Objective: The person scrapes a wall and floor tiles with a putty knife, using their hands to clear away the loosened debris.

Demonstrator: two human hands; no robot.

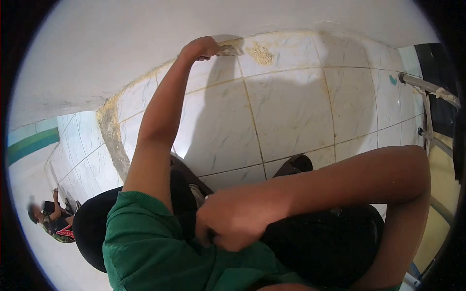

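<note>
My left hand (200, 49) reaches far forward to the joint where the white wall meets the tiled floor. Its fingers are wrapped around a scraper (229, 50), whose blade lies low against the floor tiles; the handle is mostly hidden in the hand. Just right of the blade lies a patch of yellowish crumbly scrapings (262, 52). My right hand (235, 218) is drawn in across my body, by the green shirt (150, 242), with its fingers curled closed. Whatever those fingers may hold is hidden.
White marbled floor tiles (291, 111) with yellowish grout spread ahead of me, below the white wall (121, 48). A rough grey-yellow strip (111, 131) runs along the wall's corner at left. Metal legs (427, 87) stand at right. Another person (53, 218) sits far left.
</note>
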